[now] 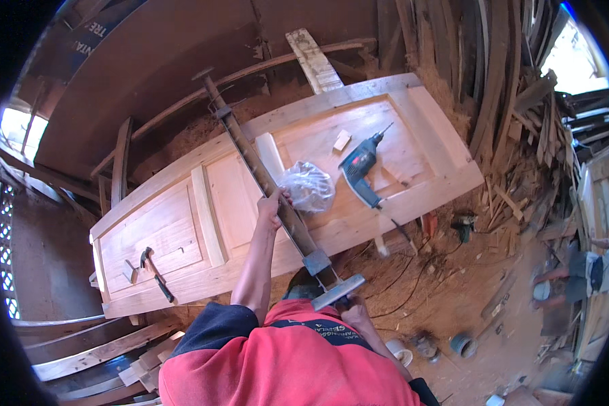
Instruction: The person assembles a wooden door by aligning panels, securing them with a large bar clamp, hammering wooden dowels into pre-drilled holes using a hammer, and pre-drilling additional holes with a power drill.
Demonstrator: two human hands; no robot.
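Note:
A pale wooden panelled door (183,223) lies flat before me. A long dark metal bar clamp (250,159) runs across its width. My left hand (272,206) grips the clamp's bar near the door's middle. My right hand (354,312) is closed on the clamp's handle below the grey end plate (338,291), off the door's near edge. A crumpled clear plastic bag (309,186) sits just right of my left hand. A blue electric drill (360,169) lies further right on the door. A hammer (154,274) rests on the left panel.
A small wood block (342,140) lies near the drill. Stacked planks (95,345) sit at lower left, scrap timber (514,135) piles at the right. Another person (582,277) stands at far right. A roll (463,344) and cables lie on the dirt floor.

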